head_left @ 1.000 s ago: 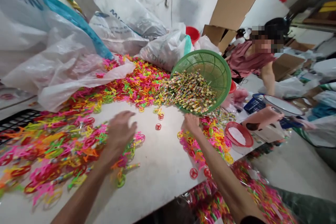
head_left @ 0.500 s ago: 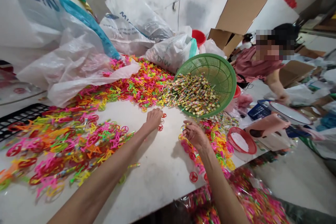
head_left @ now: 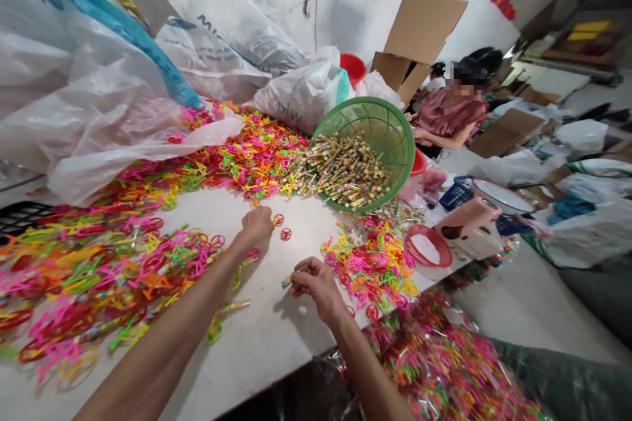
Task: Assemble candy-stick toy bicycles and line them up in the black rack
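Note:
My left hand (head_left: 257, 227) is closed low over the white table (head_left: 264, 316); its fingertips are turned away, so what they hold is hidden. Just right of it lie two small red plastic wheels (head_left: 286, 234). My right hand (head_left: 316, 283) pinches a small multicoloured tube (head_left: 286, 282) above the tabletop, nearer the front edge. Similar tubes (head_left: 350, 168) fill and spill from a tilted green basket (head_left: 402, 151) at the back. Left of my left arm spreads a pile of bright plastic pieces (head_left: 162, 263), some with tubes among them.
A second heap of coloured pieces (head_left: 370, 256) lies by the right edge, beside a red basket (head_left: 444, 250) of white material. Large white sacks (head_left: 296, 92) line the back. Filled clear bags (head_left: 444, 368) sit below the table's edge. Another person (head_left: 447, 118) works behind.
My right hand has moved left and towards me, away from the right heap, with the tube in it. My left hand stays close to the red wheels. The camera view has turned rightward.

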